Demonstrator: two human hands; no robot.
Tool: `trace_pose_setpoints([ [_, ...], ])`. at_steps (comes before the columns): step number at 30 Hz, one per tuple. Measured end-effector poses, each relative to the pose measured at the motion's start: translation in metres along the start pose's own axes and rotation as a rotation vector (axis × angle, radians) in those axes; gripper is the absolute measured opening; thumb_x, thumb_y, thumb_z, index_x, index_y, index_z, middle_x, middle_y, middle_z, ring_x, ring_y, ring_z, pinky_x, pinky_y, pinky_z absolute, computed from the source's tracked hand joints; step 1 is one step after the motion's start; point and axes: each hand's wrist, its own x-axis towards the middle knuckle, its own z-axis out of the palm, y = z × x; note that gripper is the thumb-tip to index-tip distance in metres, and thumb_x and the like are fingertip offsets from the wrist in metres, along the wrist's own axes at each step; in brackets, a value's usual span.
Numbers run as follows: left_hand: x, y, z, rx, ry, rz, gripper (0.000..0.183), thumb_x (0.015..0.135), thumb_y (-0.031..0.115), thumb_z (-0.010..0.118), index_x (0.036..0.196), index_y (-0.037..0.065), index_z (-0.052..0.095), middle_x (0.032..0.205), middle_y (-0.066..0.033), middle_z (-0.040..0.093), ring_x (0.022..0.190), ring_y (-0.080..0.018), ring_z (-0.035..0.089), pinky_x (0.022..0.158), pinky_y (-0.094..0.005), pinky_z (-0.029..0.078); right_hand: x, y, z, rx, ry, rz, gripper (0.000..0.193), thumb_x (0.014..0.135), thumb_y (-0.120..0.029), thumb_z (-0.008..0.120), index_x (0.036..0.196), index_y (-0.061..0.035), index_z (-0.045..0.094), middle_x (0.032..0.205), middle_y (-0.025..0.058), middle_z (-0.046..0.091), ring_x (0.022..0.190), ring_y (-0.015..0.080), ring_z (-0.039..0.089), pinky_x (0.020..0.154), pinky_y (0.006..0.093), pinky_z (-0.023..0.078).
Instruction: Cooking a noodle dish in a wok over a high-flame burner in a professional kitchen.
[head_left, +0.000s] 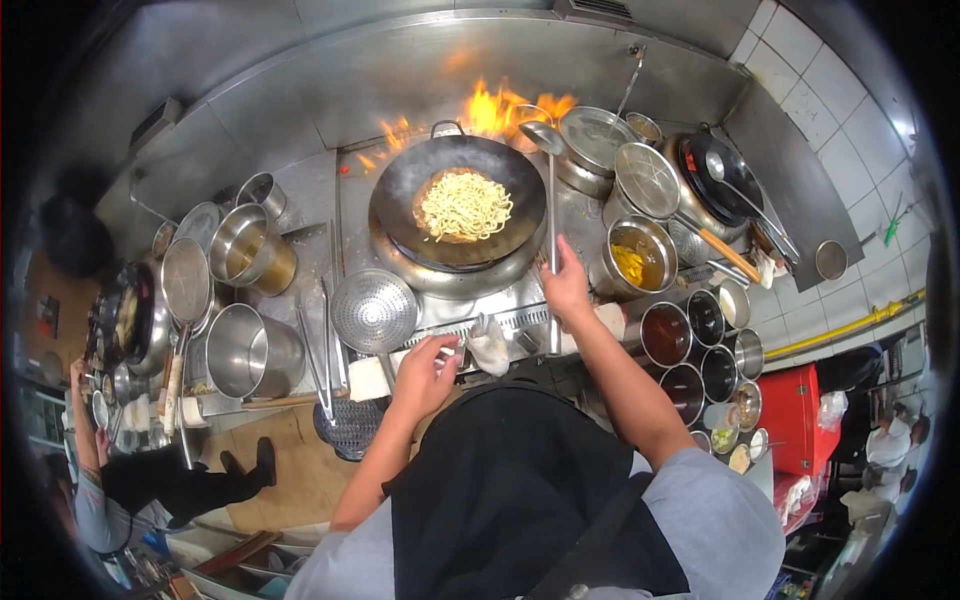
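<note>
A black wok sits on the round burner, with pale thick noodles and brown sauce in its middle. Flames rise behind its far rim. My right hand is closed round the long handle of a steel ladle, right of the wok. The ladle's bowl is raised at the wok's far right side. My left hand is near the front edge, its fingers loosely bent and apart, with nothing visible in them. Close by are a folded white cloth and a perforated strainer.
Steel pots and mesh strainers stand on the left. At right are a pot of yellow oil, another mesh strainer, several sauce containers and a second wok. Another person works at far left. A red box stands at lower right.
</note>
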Motion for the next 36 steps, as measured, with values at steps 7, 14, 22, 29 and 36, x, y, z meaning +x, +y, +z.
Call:
trace_pose_setpoints([
  [7,-0.055,-0.035,-0.004,-0.078,-0.001,-0.335,0.025,0.090,0.005,0.070,0.114,-0.001,0.068,0.101,-0.0111,0.072,0.079,-0.0150,0.067,0.070,-0.0289,0.055,-0.049,0.046,-0.047,-0.325,0.047,0.148,0.056,0.089,-0.014,0.060,0.141,0.0069,0.050,0.114,0.0316,0.066,0.106,0.0440,0.066,0.091,0.0468,0.052],
  [14,-0.001,-0.046,0.034,-0.075,-0.385,-0.097,0.026,0.090,0.004,0.071,0.116,0.004,0.068,0.101,-0.0090,0.072,0.079,-0.0157,0.068,0.066,-0.0285,0.057,-0.102,0.097,-0.071,-0.409,0.041,0.294,0.059,0.081,-0.008,0.054,0.139,-0.0201,0.055,0.104,0.0248,0.070,0.097,0.0420,0.069,0.077,0.0526,0.054],
  [22,0.079,0.025,0.120,0.081,-0.818,0.264,0.024,0.091,0.006,0.066,0.114,0.002,0.068,0.100,-0.0112,0.070,0.083,-0.0202,0.071,0.068,-0.0302,0.058,-0.177,0.113,-0.104,-0.292,0.015,0.340,0.061,0.085,-0.015,0.071,0.143,-0.0081,0.053,0.127,0.0184,0.057,0.123,0.0352,0.056,0.101,0.0427,0.048],
  [29,0.065,0.117,0.238,0.046,-1.094,0.385,0.027,0.090,0.009,0.067,0.115,0.001,0.068,0.102,-0.0120,0.072,0.085,-0.0193,0.071,0.071,-0.0323,0.056,-0.303,0.053,-0.219,0.014,0.712,0.440,0.035,0.084,-0.004,0.073,0.118,-0.0021,0.065,0.107,0.0128,0.066,0.086,0.0232,0.069,0.078,0.0343,0.056],
  [36,-0.015,0.201,0.371,-0.097,-1.517,0.453,0.027,0.094,0.005,0.066,0.120,0.000,0.066,0.106,-0.0086,0.073,0.092,-0.0147,0.068,0.079,-0.0277,0.054,-0.440,0.045,-0.343,-0.280,1.243,0.401,0.015,0.081,-0.003,0.074,0.094,-0.0033,0.068,0.083,0.0129,0.068,0.076,0.0242,0.069,0.068,0.0358,0.055],
])
